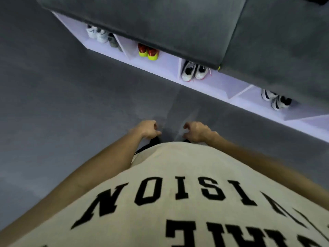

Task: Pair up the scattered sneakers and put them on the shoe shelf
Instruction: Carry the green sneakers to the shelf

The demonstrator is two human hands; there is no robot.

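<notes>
A low white shoe shelf (165,68) runs diagonally across the far side under a grey cushioned top. Its compartments hold pairs: white sneakers (97,33) with a grey shoe beside them at the left, red and yellow sneakers (148,52), white and black sneakers with pink laces (195,71), and white and black sneakers (276,100) at the right. My left hand (147,130) and my right hand (196,131) hang in front of my waist with loosely curled fingers, holding nothing, well short of the shelf.
Grey carpet (62,104) covers the floor to the left and in front of the shelf. The grey cushioned bench top (160,20) overhangs the compartments. My beige printed shirt (178,193) fills the lower part of the view.
</notes>
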